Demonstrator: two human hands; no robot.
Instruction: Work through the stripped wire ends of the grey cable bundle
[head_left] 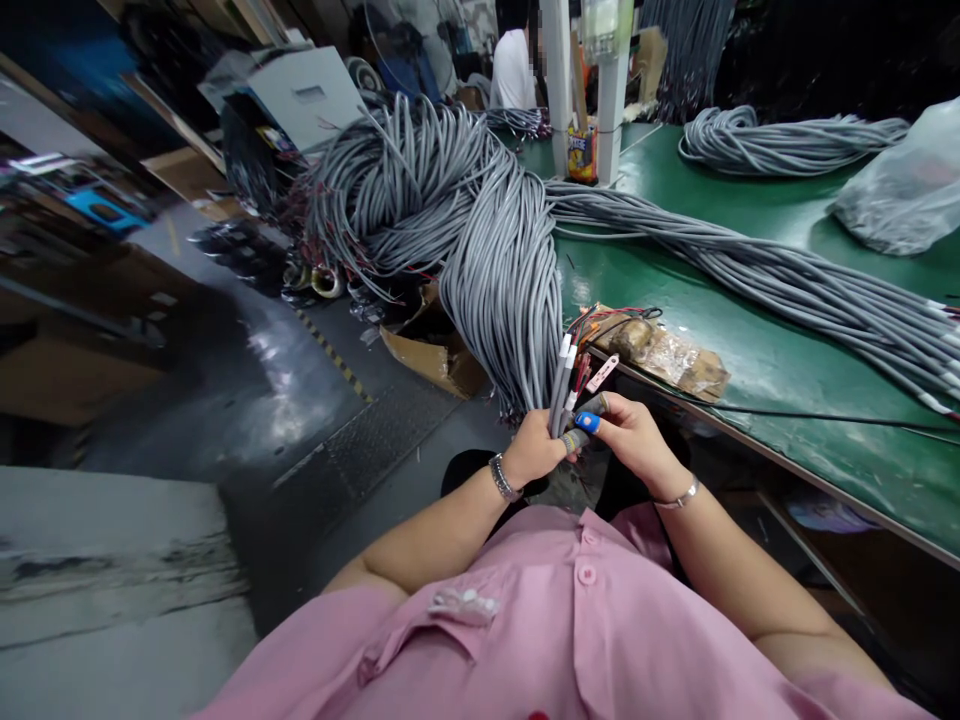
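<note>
My left hand (536,445) is closed around a few grey cable ends (559,392) with white bands, held upright just off the table's front edge. Close beside it, my right hand (630,430) has its fingers pinched together at the same cable ends; a blue covering (587,422) is on its thumb. What lies between those fingertips is too small to tell. Thin red, black and green wires fan out above the hands. A pink tag-like piece (602,374) shows by the wires. Behind them, a tape-wrapped wooden block (667,358) lies at the table edge.
Large grey cable bundles (510,270) hang over the left end of the green table (675,290). More cables stretch right. A plastic bag (907,180) sits at the right. An open carton (435,350) stands on the floor. A person in white (513,70) is behind the table.
</note>
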